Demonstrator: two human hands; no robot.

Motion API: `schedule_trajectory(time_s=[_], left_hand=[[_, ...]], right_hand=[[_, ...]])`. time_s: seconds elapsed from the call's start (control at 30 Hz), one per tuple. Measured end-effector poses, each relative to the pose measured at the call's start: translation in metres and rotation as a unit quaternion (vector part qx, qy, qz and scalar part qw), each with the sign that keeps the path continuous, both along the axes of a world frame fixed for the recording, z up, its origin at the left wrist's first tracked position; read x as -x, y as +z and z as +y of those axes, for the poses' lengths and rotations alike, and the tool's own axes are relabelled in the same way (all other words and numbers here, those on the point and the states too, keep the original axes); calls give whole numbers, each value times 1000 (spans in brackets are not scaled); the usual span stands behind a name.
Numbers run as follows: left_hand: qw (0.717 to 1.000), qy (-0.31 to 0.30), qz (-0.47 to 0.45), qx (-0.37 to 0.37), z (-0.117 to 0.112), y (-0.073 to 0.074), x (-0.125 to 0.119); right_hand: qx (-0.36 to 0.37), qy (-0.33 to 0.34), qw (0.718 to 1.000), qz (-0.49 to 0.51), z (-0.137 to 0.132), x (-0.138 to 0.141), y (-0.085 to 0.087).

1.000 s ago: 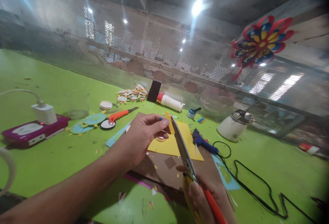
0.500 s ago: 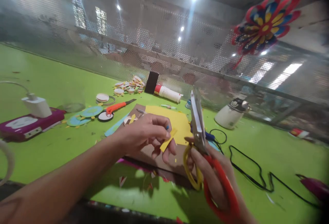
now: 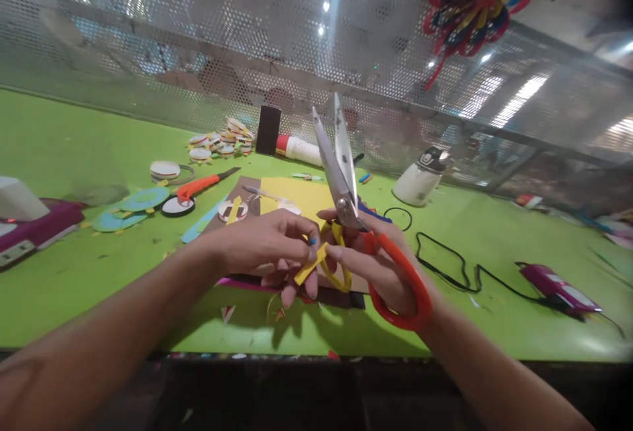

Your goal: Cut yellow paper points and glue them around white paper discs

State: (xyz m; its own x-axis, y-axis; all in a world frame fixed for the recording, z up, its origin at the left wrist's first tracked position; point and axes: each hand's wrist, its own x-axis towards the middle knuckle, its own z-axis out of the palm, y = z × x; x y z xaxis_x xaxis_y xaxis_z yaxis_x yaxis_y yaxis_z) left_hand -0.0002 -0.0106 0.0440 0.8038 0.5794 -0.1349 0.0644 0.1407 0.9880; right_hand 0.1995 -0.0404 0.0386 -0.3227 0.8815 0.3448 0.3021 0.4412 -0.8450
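Note:
Between the thumb and fingers of my left hand (image 3: 277, 246) is a small strip of yellow paper (image 3: 310, 266), tilted up to the right. A tiny blue thing (image 3: 312, 241) shows by that forefinger; I cannot make out what it is. My right hand (image 3: 380, 263) carries large scissors (image 3: 343, 200) with one red and one yellow handle, blades up and parted. Its finger and thumb tips reach the right end of the strip. Beneath both hands lie a yellow sheet (image 3: 297, 190) and a brown board (image 3: 237, 203), with a round white piece (image 3: 232, 211) bearing a yellow strip.
Left of the board lie an orange-handled cutter (image 3: 200, 187), light blue paper rings (image 3: 143, 200) and a purple box (image 3: 54, 223). Behind stand piled round pieces (image 3: 227, 140) and a white-and-red bottle (image 3: 301, 149). Rightward are a white container (image 3: 418, 177), black cable (image 3: 457, 273) and purple device (image 3: 561, 289).
My right hand has moved left and up to meet the yellow strip at my left hand. The scissor blades have spread apart. The view has shifted right and down.

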Motion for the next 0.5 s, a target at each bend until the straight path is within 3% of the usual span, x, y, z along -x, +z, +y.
schedule_trajectory(time_s=[0.2,0.5], left_hand=[[978,168,-19,-120,7,-5,-2],[975,181,-5,-132,9,-9,-7]], right_hand=[[-79,-8,997,-13,16,2,1],[-100,-45,993,35,21,8,-8]])
